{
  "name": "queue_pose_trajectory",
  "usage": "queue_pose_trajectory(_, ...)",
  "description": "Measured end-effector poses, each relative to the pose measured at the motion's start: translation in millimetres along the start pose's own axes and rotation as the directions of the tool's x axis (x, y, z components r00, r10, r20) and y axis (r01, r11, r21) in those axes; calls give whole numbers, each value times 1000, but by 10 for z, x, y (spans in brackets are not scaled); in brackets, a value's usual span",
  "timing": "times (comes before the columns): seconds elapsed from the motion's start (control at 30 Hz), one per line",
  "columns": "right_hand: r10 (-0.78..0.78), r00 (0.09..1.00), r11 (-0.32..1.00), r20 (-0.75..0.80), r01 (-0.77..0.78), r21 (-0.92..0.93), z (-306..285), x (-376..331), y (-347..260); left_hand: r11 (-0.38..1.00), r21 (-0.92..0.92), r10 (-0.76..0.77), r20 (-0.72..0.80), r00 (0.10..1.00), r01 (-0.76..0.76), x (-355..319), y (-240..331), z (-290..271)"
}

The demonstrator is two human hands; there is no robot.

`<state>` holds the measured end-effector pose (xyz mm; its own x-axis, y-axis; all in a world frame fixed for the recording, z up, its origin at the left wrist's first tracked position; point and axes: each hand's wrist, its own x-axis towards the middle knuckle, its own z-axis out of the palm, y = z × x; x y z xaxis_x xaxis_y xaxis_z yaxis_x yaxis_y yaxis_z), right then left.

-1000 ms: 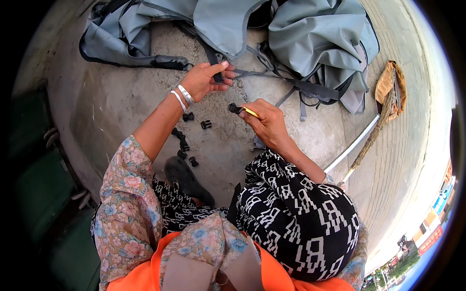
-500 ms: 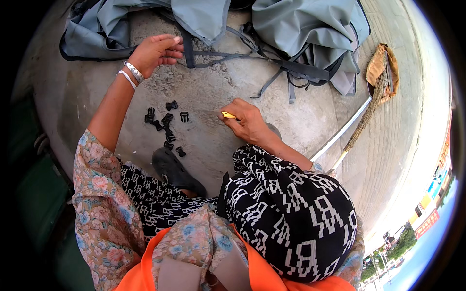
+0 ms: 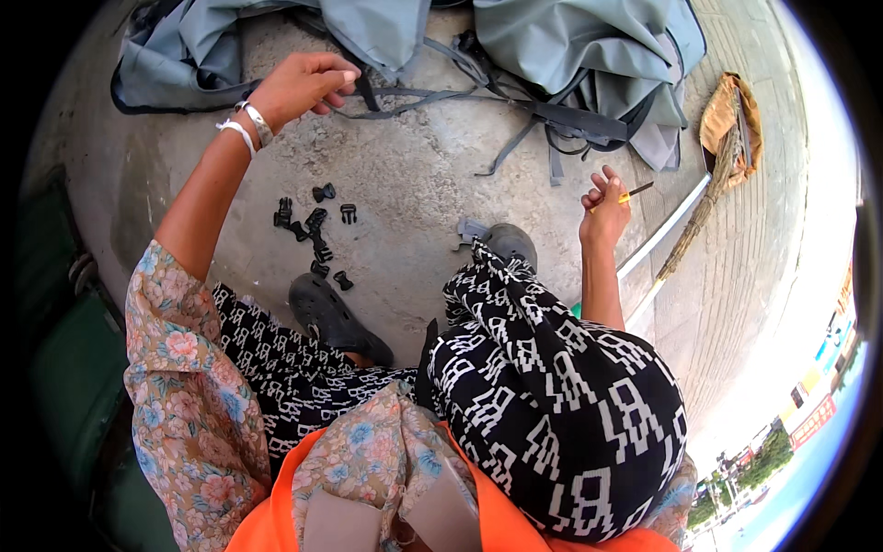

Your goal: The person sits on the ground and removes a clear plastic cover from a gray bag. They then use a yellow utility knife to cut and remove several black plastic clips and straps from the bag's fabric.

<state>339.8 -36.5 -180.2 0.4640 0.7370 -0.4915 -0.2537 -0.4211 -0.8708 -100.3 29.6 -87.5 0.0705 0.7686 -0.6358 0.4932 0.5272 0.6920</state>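
My left hand (image 3: 308, 85), with a silver bangle and a white band at its wrist, hovers by the near edge of a grey-blue fabric piece (image 3: 377, 37) with dark straps. Its fingers are loosely bent, and I see nothing in them. Out to the right, my right hand (image 3: 605, 210) is closed on a yellow-handled cutter knife (image 3: 625, 197), whose thin dark blade points away to the right. Several black plastic buckles (image 3: 315, 221) lie in a loose group on the concrete, between my left forearm and my knees.
More grey-blue fabric (image 3: 561, 46) with trailing straps (image 3: 515, 147) is heaped at the far side. A short grey strap piece (image 3: 471, 228) lies beside my right shoe (image 3: 511, 243); my left shoe (image 3: 333, 317) is near the buckles. A long-handled broom (image 3: 685, 230) lies at the right.
My right hand has swung right with the cutter knife, away from the middle of the floor, uncovering the short grey strap piece. My left hand has moved slightly, and its fingers are more bent.
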Motion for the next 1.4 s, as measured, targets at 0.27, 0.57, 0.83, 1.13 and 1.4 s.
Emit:
queue_pose_trajectory(0.27, 307, 936, 905, 170, -342, 252, 126, 264, -23, 970, 114, 180, 268, 947, -216, -70, 640, 1105)
queue_pose_trajectory(0.57, 183, 965, 951, 187, -222, 217, 217, -14, -73, 853, 65, 505, 149, 850, -518, 31, 767, 2422)
queue_pose_trajectory(0.83, 80, 980, 989, 184, -101, 111, 393, -237, -174, 772, 504, 497, -101, 862, -386, 193, 1002, 2337)
queue_pose_trajectory(1.13, -59, 985, 994, 164, 73, -79, 536, -360, -221, 661, 351, 740, -157, 654, -663, 635, 1339, 2006)
queue_pose_trajectory(1.4, -264, 934, 911, 241, 324, -255, 638, -448, -459, 561, 628, 751, -112, 651, -539, 1428, 1649, 1466)
